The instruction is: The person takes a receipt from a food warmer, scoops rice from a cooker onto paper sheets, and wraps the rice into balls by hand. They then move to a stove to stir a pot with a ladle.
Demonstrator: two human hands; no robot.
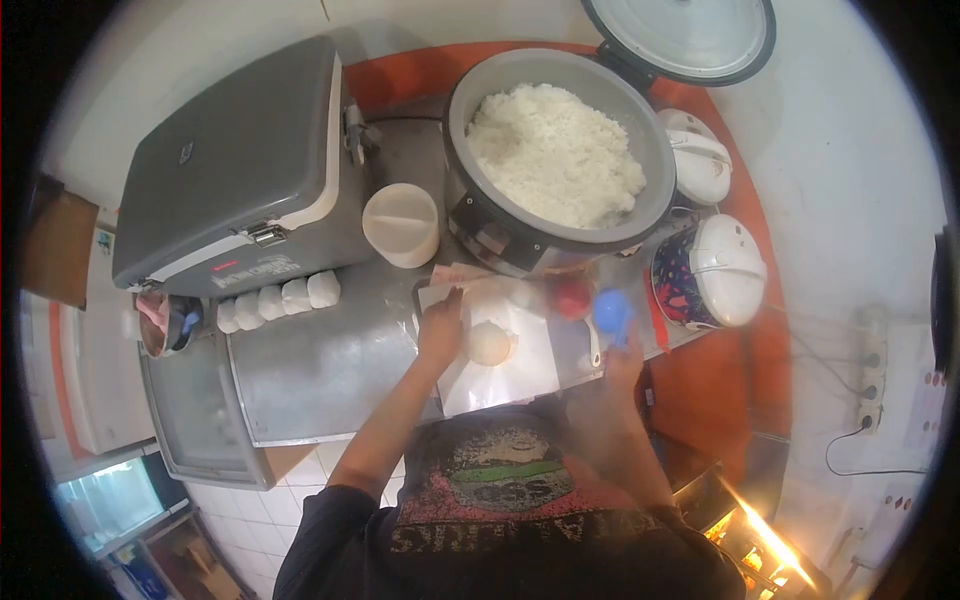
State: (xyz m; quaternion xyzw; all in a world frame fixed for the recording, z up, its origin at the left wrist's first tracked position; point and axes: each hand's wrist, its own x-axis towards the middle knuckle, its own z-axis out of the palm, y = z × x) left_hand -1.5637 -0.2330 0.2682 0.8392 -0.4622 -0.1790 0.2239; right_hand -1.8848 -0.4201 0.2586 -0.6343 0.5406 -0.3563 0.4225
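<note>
White wrapping paper (525, 385) lies on the metal counter, with a rounded mound of rice (490, 343) in its middle. At the paper's left edge rests my left hand (442, 328), its fingers stretched out along the sheet. Right of the paper, my right hand (624, 362) is closed around a blue plastic scoop (612, 310), somewhat blurred. Between the scoop and the paper are a red round container (569, 298) and a pale-handled utensil (594, 343). Behind them stands a large open rice cooker (460, 215), full of cooked white rice (550, 150).
A grey cooler box (230, 170) stands at the back left, with several white wrapped bundles (270, 304) before it. Near the cooker are a white canister (402, 225) and a patterned lidded pot (690, 275). Flames (765, 535) burn at lower right.
</note>
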